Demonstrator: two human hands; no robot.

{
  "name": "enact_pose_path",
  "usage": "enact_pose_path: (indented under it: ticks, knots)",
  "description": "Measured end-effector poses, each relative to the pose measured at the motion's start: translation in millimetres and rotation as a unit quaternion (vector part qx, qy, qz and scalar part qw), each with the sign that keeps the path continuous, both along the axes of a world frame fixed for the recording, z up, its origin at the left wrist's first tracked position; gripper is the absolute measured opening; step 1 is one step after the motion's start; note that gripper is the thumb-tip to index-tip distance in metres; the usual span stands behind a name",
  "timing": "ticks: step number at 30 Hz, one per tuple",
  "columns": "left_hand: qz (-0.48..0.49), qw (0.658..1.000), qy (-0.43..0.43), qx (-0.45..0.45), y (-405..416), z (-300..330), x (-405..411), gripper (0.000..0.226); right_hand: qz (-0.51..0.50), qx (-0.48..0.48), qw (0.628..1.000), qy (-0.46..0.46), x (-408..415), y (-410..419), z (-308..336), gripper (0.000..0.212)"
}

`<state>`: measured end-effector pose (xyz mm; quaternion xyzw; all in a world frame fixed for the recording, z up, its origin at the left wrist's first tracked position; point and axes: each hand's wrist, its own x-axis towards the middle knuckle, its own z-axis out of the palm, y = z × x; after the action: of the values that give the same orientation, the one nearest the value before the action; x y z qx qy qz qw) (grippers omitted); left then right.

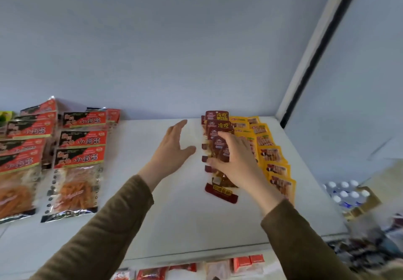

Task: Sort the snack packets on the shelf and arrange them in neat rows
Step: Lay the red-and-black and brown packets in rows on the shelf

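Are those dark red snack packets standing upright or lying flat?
Lying flat: the dark red packets overlap like shingles in one row on the white shelf, under the right hand.

right hand (pixel 236 162) on dark red packets (pixel 218 125), left hand (pixel 174 146) open beside

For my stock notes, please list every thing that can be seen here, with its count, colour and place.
dark red packets: one overlapping row, count unclear, centre-right of shelf.
yellow packets: one overlapping row, about eight, right of the dark red row.
red-black packets: two columns, several, left of shelf.
shelf: one, white.
bottle pack: one, white caps, lower right, past the shelf.
red packets: several, on the level below, blurred.
left hand: open, fingers straight, above the shelf.
right hand: grip on a dark red packet.
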<state>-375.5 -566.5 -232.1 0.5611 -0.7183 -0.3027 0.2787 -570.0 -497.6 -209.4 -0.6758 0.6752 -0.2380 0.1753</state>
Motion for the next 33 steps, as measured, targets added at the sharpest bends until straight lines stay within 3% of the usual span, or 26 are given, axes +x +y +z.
enact_pose_path:
  ticks: [3,5,13,15,17,20,24,27,30,33]
  knots:
    - [0.006,0.993,0.086,0.079,-27,-4,-36,0.084,-0.005,0.078,0.987,0.138,-31,-1,-9,0.122]
    - [0.025,0.985,0.131,0.108,-45,-3,-55,0.084,-0.011,0.105,0.978,0.178,-40,-2,-19,0.133]
    - [0.09,0.962,0.162,0.203,-99,10,-97,0.097,0.019,0.076,0.972,0.22,-40,-26,-30,0.111]
    - [0.098,0.946,0.19,0.243,-104,10,-95,0.082,0.029,0.077,0.971,0.223,-40,-31,-31,0.108]
    - [0.078,0.94,0.198,0.267,-104,9,-89,0.049,0.035,0.075,0.971,0.224,-39,-36,-34,0.106]
    - [0.026,0.945,0.215,0.247,-89,6,-79,0.02,0.044,0.049,0.972,0.224,-38,-41,-41,0.103]
    - [-0.054,0.922,0.293,0.247,-64,3,-63,0.054,0.042,-0.022,0.978,0.201,-32,-43,-49,0.11]
    - [-0.05,0.931,0.278,0.23,-53,-4,-55,0.074,0.041,-0.066,0.986,0.146,-22,-45,-50,0.124]
    - [0.006,0.934,0.298,0.196,-48,-6,-50,0.079,0.056,-0.08,0.993,0.071,-10,-47,-48,0.128]
    - [0.038,0.903,0.373,0.211,-46,-6,-34,0.079,0.06,-0.079,0.995,-0.022,4,-50,-42,0.128]
